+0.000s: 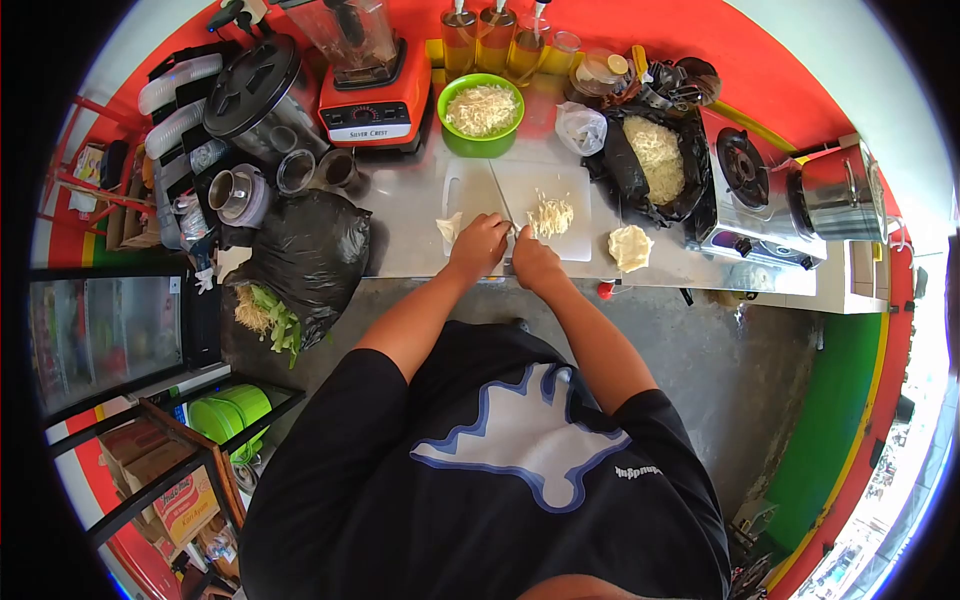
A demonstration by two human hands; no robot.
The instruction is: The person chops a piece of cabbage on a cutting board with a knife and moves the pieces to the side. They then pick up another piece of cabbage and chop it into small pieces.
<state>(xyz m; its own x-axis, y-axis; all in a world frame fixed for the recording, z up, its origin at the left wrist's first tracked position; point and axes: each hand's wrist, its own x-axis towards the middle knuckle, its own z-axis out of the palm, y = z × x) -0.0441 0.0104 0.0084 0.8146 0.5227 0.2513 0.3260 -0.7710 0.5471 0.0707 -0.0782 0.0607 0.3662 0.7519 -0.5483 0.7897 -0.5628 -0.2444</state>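
A white cutting board (575, 190) lies near the counter's front edge. My right hand (537, 260) is closed around the handle of a knife (503, 195), whose blade points away from me across the board. Close on its left is my left hand (482, 243), fingers bent and pressed down; what they hold is hidden. A pale, flat piece (449, 227) sticks out left of that hand. Thin pale shreds (550, 215) are heaped on the board, right of the blade. A pale, layered lump (630, 248) rests on the counter to the right.
Behind the board stands a green bowl (480, 140) of pale shreds, with a red blender (375, 105) to its left. More shreds fill a black-lined container (655, 165) beside the stove (740, 170). A black plastic bag (312, 250) bulges over the counter's left end.
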